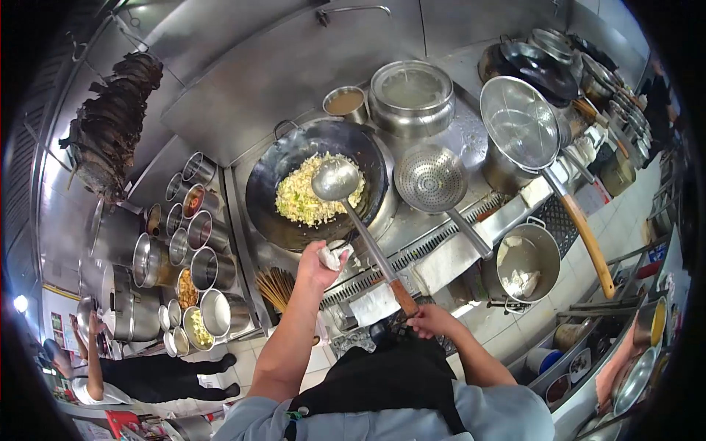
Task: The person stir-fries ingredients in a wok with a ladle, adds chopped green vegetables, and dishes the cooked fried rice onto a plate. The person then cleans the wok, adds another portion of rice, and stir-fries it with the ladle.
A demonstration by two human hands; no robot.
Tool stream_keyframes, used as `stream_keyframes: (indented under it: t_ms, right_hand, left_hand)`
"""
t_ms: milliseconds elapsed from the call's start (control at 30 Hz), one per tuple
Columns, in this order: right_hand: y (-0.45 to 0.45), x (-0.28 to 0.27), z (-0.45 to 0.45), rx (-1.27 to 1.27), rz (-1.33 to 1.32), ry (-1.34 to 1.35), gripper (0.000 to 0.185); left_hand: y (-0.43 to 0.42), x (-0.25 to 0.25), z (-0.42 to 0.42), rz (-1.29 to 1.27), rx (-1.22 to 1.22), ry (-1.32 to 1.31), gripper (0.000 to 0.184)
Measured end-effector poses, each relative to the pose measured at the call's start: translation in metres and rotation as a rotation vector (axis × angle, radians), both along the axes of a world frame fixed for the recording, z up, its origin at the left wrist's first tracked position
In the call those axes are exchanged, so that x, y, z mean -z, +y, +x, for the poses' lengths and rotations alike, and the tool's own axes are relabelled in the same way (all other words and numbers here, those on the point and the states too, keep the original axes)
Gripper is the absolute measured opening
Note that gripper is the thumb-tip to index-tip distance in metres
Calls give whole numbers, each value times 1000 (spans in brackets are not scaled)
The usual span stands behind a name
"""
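Observation:
My left hand point(318, 270) is closed on a folded white cloth point(334, 256) at the near rim of a large black wok point(266, 209). Whether the cloth wraps a wok handle I cannot tell. Chopped rice-like food point(298, 197), pale yellow with green bits, lies in the wok. My right hand point(430, 322) grips the wooden end of a long metal ladle point(336, 179). The ladle's bowl rests over the food, its rounded back facing up.
Right of the wok lie a perforated skimmer point(431, 178) and a wire strainer point(519, 123). A lidded pot point(412, 99) and a can of brown liquid point(345, 102) stand behind. Several metal containers point(208, 231) are at left, beside a bamboo brush point(275, 288). Another person point(158, 376) stands far left.

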State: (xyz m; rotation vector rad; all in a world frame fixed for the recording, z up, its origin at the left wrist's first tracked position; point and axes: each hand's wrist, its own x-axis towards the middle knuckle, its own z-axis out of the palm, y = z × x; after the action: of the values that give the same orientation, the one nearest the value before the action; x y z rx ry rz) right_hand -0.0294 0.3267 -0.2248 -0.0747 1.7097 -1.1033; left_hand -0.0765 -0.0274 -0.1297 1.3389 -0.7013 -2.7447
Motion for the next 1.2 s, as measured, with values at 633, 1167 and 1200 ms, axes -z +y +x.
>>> stream_keyframes:
  t_ms: [633, 1167, 1200]
  right_hand:
    - [-208, -257, -193, 844, -1128, 752, 34]
    - [-185, -292, -197, 546, -1069, 541, 30]
    - [-190, -294, -205, 572, -1040, 591, 28]
  left_hand:
    - [39, -42, 33, -54, -128, -7, 21]
    - [94, -87, 125, 75, -6, -22, 18]
    - [90, -104, 123, 32, -6, -66, 16]
